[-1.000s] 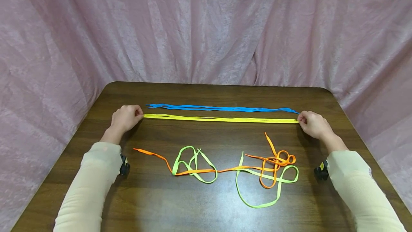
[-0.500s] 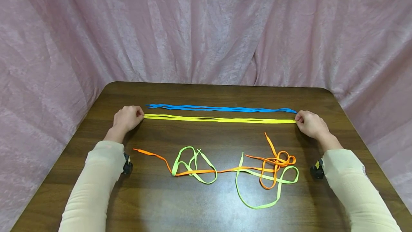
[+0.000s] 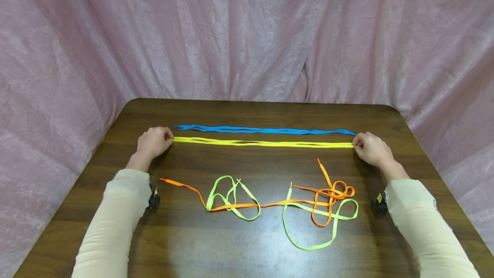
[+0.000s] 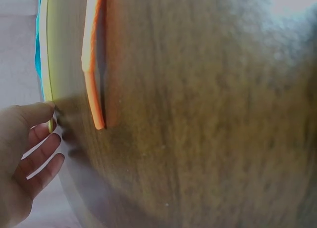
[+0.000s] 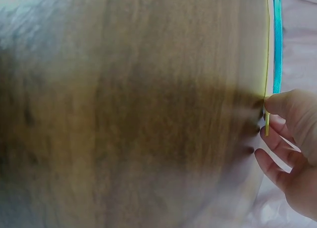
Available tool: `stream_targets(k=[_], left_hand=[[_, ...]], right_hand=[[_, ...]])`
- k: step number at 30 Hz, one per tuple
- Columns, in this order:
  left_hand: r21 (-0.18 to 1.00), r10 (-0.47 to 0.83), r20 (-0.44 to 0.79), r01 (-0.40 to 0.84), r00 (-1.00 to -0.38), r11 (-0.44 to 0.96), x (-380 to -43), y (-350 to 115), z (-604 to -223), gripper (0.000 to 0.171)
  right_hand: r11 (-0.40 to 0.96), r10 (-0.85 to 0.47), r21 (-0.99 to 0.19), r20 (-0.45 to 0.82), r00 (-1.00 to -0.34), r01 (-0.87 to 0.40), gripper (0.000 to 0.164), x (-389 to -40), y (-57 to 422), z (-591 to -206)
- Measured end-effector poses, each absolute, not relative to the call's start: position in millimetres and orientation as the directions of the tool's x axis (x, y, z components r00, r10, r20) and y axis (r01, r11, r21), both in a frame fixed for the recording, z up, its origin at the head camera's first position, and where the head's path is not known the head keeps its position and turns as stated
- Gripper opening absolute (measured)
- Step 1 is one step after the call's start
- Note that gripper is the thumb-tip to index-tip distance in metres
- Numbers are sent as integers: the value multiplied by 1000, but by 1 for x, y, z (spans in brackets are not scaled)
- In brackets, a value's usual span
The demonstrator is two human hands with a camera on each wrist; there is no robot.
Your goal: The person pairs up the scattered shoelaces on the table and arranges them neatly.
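My left hand [image 3: 155, 141] pinches one end of the yellow lace [image 3: 270, 144], thumb on the near side; my right hand [image 3: 372, 148] pinches the other. It runs nearly straight between my hands, in two strands with slim gaps. Can't tell if that's one lace doubled or two. A short yellow tip pokes out past each thumb in the wrist views; the exact pinch spots are covered by my fingers.

Blue lace [image 3: 251, 130] lies just beyond the yellow, roughly parallel. Its right end meets my right hand's fingers, tip hidden; can't tell if they touch it.

Nearer me than both hands: orange lace [image 3: 274, 203], loose end nearest my left hand, knotty loops towards my right. It's cut off at the top of the left wrist view. Green lace [image 3: 211, 196] loops on both sides, tangled with the orange; can't make out whether the two green parts join. Tabletop [image 3: 216, 248] is blurry in both wrist views, my sleeves cropped at the bottom of the head view.
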State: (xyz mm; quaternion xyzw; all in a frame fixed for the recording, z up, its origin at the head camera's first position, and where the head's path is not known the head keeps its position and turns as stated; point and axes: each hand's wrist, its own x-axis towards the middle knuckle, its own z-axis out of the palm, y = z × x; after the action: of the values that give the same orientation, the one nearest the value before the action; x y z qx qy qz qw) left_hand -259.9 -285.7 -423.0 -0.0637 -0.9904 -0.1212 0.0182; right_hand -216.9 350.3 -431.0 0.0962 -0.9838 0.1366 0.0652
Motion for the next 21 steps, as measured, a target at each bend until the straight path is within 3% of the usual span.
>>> stream_targets(k=[21], left_hand=[[226, 169, 70, 181, -983, 957, -246, -290, -407, 12]], right_hand=[[933, -240, -216, 221, -945, -287, 24, -198, 345, -425]])
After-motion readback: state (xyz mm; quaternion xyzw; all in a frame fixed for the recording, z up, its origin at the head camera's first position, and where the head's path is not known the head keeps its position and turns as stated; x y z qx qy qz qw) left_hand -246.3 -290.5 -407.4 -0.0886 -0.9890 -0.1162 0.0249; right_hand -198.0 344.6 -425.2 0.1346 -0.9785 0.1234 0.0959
